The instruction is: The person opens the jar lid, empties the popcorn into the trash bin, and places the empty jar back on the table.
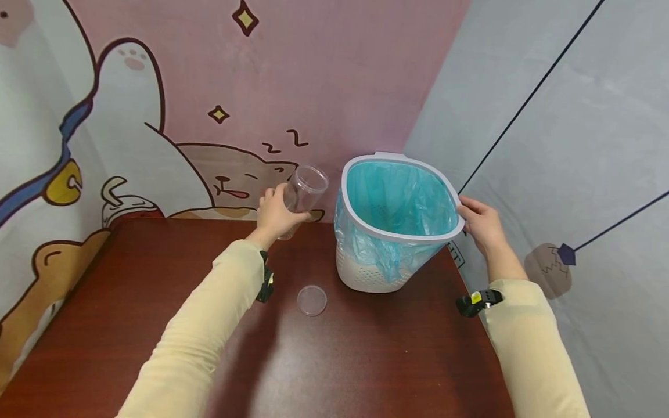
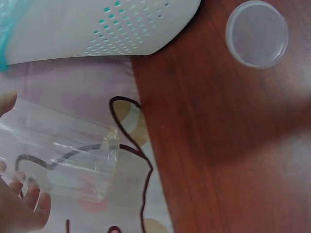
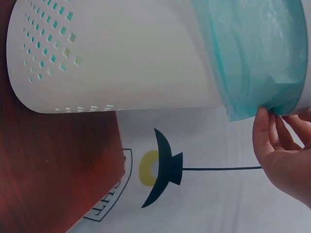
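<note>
My left hand point(image 1: 278, 213) grips a clear plastic jar point(image 1: 308, 188), tilted with its top end leaning right toward the bin. In the left wrist view the see-through jar point(image 2: 63, 150) shows nothing inside. My right hand point(image 1: 482, 223) pinches the right side of the rim of a white trash bin point(image 1: 360, 278). A blue-green bag point(image 1: 402, 200) lines the bin and folds over its edge. Seen from the right wrist, the fingertips point(image 3: 262, 116) press at the bag's overhang just under the rim. A round clear lid point(image 1: 312, 301) lies flat on the table, left of the bin.
The bin stands near the back right of the reddish-brown wooden table point(image 1: 157, 302). Behind it hangs a pink cloth point(image 1: 334, 75) with cartoon animals, and a grey-white cloth point(image 1: 590, 116) covers the right side. A dark band sits on each wrist.
</note>
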`<action>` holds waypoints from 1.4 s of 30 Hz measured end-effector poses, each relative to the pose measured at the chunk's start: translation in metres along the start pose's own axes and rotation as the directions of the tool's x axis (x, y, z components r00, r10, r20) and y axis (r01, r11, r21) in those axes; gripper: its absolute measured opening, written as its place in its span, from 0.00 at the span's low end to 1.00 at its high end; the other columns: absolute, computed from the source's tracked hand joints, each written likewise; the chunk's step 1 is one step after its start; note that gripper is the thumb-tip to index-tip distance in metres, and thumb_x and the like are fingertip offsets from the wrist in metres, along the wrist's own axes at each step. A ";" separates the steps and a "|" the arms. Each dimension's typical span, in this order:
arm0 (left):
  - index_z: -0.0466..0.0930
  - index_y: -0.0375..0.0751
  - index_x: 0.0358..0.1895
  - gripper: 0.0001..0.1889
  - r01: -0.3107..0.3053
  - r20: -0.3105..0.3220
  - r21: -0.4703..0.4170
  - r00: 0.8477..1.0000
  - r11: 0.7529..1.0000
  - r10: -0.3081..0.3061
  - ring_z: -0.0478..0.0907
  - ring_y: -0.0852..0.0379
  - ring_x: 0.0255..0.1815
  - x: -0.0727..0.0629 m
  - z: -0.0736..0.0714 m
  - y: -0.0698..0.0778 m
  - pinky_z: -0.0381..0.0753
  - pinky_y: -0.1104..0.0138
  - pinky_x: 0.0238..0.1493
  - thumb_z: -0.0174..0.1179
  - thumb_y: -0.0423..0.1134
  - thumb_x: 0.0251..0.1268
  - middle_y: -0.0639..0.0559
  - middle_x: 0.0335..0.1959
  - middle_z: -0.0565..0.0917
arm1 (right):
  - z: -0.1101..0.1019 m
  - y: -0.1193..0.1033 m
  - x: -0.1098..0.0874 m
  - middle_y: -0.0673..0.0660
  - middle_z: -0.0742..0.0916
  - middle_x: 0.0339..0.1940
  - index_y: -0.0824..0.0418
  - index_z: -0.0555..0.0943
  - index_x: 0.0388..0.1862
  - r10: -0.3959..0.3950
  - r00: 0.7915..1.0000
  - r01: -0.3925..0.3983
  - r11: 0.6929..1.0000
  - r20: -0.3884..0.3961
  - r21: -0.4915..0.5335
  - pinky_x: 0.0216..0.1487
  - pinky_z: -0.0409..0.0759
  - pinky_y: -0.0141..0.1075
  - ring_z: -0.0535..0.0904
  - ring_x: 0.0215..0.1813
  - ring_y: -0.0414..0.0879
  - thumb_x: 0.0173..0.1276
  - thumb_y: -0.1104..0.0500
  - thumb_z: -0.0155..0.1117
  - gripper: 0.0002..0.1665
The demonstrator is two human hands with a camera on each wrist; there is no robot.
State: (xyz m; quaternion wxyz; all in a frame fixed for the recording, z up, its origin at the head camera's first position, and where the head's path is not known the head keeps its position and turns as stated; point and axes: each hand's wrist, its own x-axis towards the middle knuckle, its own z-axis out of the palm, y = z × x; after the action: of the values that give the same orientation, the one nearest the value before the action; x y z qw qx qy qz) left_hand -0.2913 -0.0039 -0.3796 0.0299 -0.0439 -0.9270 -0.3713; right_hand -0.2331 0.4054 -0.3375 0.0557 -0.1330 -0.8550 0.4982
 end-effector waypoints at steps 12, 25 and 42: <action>0.52 0.40 0.69 0.45 -0.027 0.054 -0.184 0.998 0.983 0.037 0.61 0.40 0.67 -0.006 0.022 -0.025 0.64 0.49 0.65 0.69 0.47 0.50 0.37 0.65 0.63 | 0.000 -0.001 -0.001 0.67 0.66 0.69 0.62 0.60 0.71 -0.011 1.000 0.010 1.000 0.008 0.019 0.38 0.73 0.16 0.70 0.45 0.28 0.73 0.48 0.45 0.33; 0.53 0.36 0.67 0.43 -0.022 0.145 -0.255 0.988 0.967 0.061 0.64 0.42 0.66 -0.013 0.044 -0.039 0.63 0.51 0.66 0.69 0.39 0.50 0.39 0.63 0.67 | 0.001 -0.001 -0.001 0.66 0.66 0.70 0.62 0.60 0.71 0.008 1.000 -0.008 0.999 0.006 0.041 0.39 0.73 0.16 0.70 0.46 0.29 0.73 0.48 0.45 0.33; 0.53 0.32 0.67 0.46 -0.004 0.183 -0.253 0.982 0.967 0.052 0.65 0.40 0.66 -0.018 0.061 -0.057 0.63 0.51 0.67 0.71 0.35 0.46 0.34 0.63 0.68 | 0.002 -0.003 -0.004 0.66 0.66 0.68 0.63 0.59 0.71 0.001 1.000 -0.001 0.999 0.011 0.042 0.39 0.74 0.18 0.71 0.41 0.27 0.73 0.49 0.45 0.32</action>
State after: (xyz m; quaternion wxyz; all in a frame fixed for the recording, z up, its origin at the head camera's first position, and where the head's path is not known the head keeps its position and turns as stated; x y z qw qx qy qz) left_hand -0.2805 -0.0041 -0.4645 -0.0585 -0.0952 -0.8703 -0.4797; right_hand -0.2306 0.4014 -0.3352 0.0538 -0.1295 -0.8446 0.5168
